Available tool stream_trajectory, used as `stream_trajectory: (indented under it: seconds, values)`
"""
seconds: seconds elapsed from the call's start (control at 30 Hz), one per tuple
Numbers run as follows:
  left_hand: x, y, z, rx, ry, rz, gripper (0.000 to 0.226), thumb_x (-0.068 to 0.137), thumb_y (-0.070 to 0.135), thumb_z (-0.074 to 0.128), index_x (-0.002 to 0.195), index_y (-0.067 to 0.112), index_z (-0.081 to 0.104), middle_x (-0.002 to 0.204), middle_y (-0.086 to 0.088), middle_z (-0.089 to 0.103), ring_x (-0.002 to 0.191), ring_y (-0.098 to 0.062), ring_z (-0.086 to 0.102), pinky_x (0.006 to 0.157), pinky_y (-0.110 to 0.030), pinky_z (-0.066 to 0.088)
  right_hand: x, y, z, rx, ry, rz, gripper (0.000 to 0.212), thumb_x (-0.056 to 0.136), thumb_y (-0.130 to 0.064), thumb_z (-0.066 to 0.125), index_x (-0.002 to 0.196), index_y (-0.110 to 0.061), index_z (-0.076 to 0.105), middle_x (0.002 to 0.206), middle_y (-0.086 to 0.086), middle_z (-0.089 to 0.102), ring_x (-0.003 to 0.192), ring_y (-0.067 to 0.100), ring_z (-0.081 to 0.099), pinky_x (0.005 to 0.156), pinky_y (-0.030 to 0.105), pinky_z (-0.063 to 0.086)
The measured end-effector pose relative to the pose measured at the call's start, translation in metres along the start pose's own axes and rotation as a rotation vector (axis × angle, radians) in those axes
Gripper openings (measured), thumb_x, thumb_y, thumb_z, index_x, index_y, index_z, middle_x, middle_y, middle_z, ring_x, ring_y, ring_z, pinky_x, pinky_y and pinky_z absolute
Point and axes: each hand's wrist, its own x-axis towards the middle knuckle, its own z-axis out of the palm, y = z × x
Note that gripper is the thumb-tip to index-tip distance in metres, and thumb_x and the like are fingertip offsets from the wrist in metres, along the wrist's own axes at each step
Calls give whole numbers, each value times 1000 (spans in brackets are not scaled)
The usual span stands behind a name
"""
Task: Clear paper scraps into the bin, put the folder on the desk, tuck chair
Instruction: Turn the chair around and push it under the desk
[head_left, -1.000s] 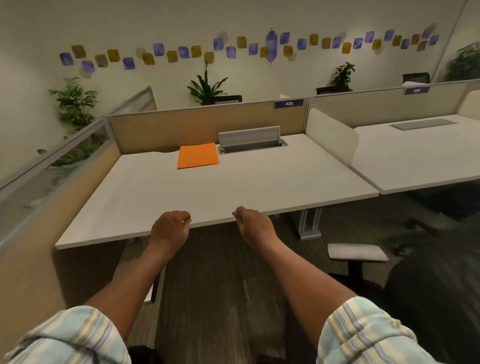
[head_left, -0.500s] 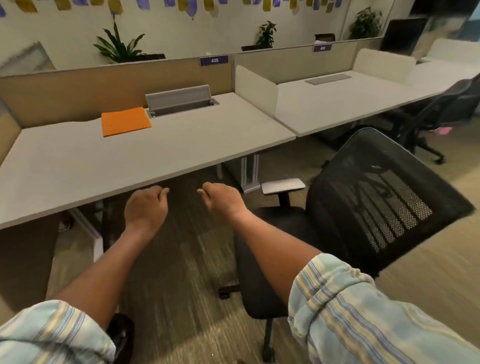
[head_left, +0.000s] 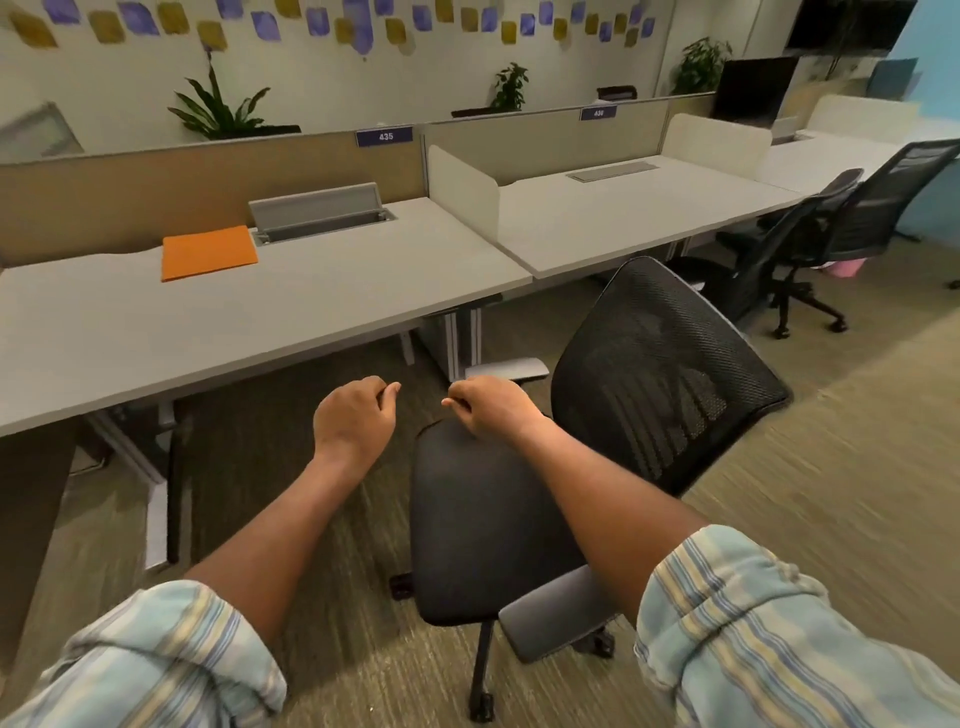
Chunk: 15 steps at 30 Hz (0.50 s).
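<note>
An orange folder (head_left: 209, 252) lies flat on the grey desk (head_left: 291, 306), near its back edge beside an open cable tray. A black mesh office chair (head_left: 660, 374) stands on the carpet to the right of the desk, its seat (head_left: 483, 525) turned toward me and clear of the desk. My left hand (head_left: 356, 418) hovers over the floor in front of the desk edge, fingers curled with nothing in them. My right hand (head_left: 488, 402) hangs just above the seat's front edge, also curled shut and holding nothing. No bin or paper scraps are in view.
A grey cable tray (head_left: 318, 213) with its lid raised sits behind the folder. A white divider (head_left: 462, 189) separates a second desk (head_left: 634, 208) to the right. Two more black chairs (head_left: 810, 228) stand at the far right. Desk legs (head_left: 457, 338) rise under the desk's right end.
My view has swung right and back from the desk, bringing the whole mesh chair into sight. Both hands left the desk edge and now hover lower, the right one over the seat.
</note>
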Motion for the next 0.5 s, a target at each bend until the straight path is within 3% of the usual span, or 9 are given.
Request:
stream_trajectory:
  seconds: [0.07, 0.2, 0.27, 0.43, 0.5]
  values:
    - [-4, 31, 16, 0, 16, -1, 31, 92, 32, 51, 70, 13, 62, 58, -1, 59, 49, -16, 53, 45, -24, 39, -13, 27, -14, 1, -22, -9, 22, 95, -32, 52, 91, -15, 66, 85, 3, 68, 72, 17, 60, 65, 32, 50]
    - [-29, 97, 58, -25, 18, -54, 33, 91, 37, 51, 71, 12, 62, 64, -6, 65, 57, -24, 59, 50, -31, 46, -41, 86, -48, -20, -57, -31, 18, 93, -27, 54, 94, -17, 68, 91, 5, 69, 75, 19, 58, 64, 29, 41]
    - [-43, 127, 79, -39, -25, -80, 34, 90, 41, 51, 74, 13, 63, 68, -7, 67, 61, -26, 61, 57, -38, 53, -55, 117, -66, -62, -79, -7, 17, 92, -28, 54, 93, -18, 67, 92, 5, 69, 80, 24, 62, 66, 34, 49]
    - [-71, 187, 119, -49, -133, -43, 29, 84, 43, 60, 87, 15, 65, 79, -4, 69, 71, -19, 61, 60, -28, 46, -85, 184, -109, -127, -45, 53, 18, 91, -22, 51, 96, -19, 68, 98, 5, 69, 87, 28, 63, 73, 41, 54]
    - [-75, 203, 126, -83, -157, -25, 33, 82, 43, 63, 97, 13, 65, 88, -5, 71, 80, -20, 64, 68, -31, 51, -91, 203, -124, -188, -23, 57, 18, 92, -21, 50, 95, -17, 67, 98, 6, 68, 88, 30, 62, 70, 39, 51]
